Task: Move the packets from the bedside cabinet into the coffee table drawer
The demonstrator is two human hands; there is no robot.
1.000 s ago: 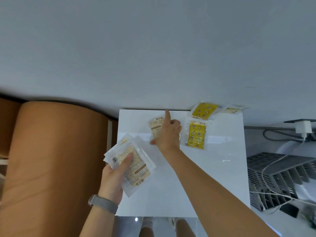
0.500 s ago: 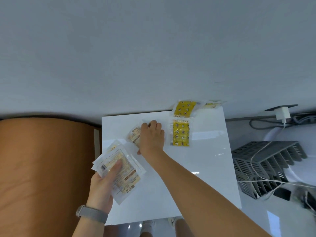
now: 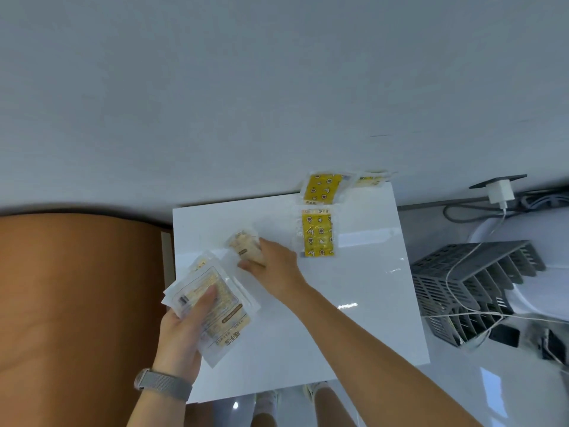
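Both hands, left (image 3: 181, 328) and right (image 3: 277, 266), grip packets (image 3: 215, 306) above white cabinet (image 3: 354, 288).

A bedroom corner in a home

A white bedside cabinet (image 3: 354, 303) is set against a plain wall; an orange-brown padded headboard (image 3: 77, 288) is seen at 9 o'clock, a plugged-in charger (image 3: 500, 192) at 2 o'clock.

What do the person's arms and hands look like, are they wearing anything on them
Both arms are bare, with no sleeves in view and no gloves on either the left hand or the right hand. The left wrist carries a watch on a grey woven band; its face is not visible. The right wrist and forearm carry nothing. No rings can be made out.
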